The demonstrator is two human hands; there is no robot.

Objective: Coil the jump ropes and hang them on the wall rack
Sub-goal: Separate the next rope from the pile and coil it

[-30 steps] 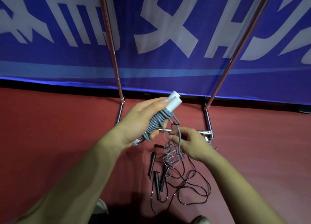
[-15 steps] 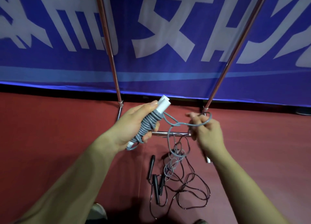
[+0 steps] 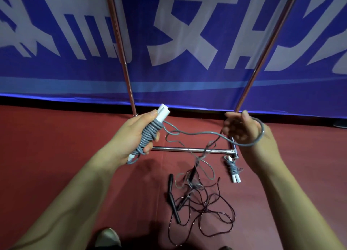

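Note:
My left hand (image 3: 131, 137) grips the two white handles of a grey jump rope (image 3: 150, 135), with much of the cord wound tightly round them. The loose grey cord (image 3: 197, 134) runs to the right and loops over the back of my right hand (image 3: 244, 131), whose fingers curl loosely with the cord passing through them. The rest of that cord hangs down to the floor. Below lies a black jump rope (image 3: 202, 208), uncoiled and tangled, its dark handles side by side. A second grey rope (image 3: 233, 170), wound round its white handles, lies by the rack's foot.
The chrome rack (image 3: 187, 149) stands ahead, with two upright poles and a low crossbar, in front of a blue banner (image 3: 178, 43) with white characters. The floor is red. The tips of my shoes (image 3: 109, 238) show at the bottom edge.
My right hand has swung out to the right and upward, pulling a longer stretch of grey cord away from the handles. My left hand stays in place with the bundle.

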